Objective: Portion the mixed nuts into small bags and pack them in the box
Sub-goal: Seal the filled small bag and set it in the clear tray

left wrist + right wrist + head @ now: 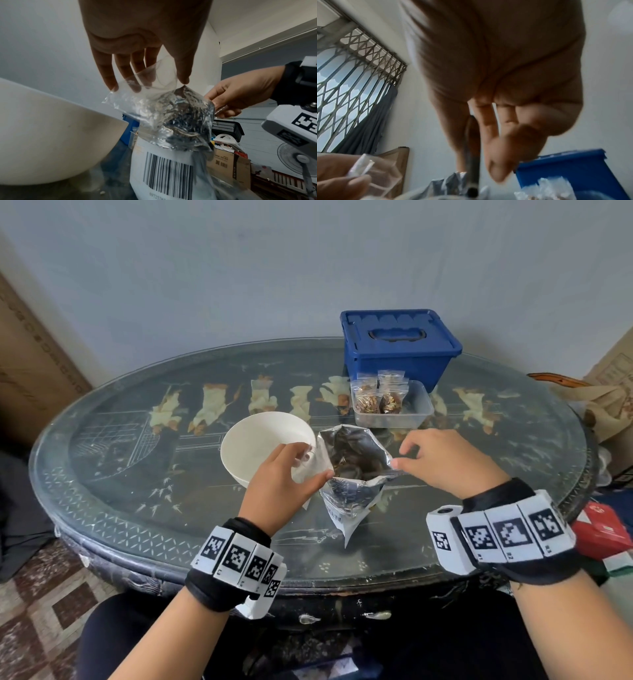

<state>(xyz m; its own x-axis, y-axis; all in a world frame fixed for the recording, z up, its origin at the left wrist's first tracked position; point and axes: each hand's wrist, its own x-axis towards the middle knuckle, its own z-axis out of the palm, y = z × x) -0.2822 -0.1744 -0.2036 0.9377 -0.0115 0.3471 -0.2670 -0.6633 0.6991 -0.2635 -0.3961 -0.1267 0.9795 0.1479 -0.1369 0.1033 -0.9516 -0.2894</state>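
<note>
Holding an empty clear bag (137,86) pinched in the left hand (284,477) beside the foil pouch (352,474) on the desk (137,474), likely to fill it. The right hand (442,460) pinches something small and brown above the pouch. The box (397,347) sits closed behind.

Both forearms are reaching forward, each wrist wearing a black band with white marker blocks. The left hand (284,474) is hanging palm down, its fingers (109,75) pointing downward and nearly straight, with the thumb pinching a small clear bag (137,88) against them. The right hand (445,460) is turning inward with fingers curled; it is apparently pinching a dark piece between thumb and fingertips (221,108), though the right wrist view is too blurred to confirm.
</note>
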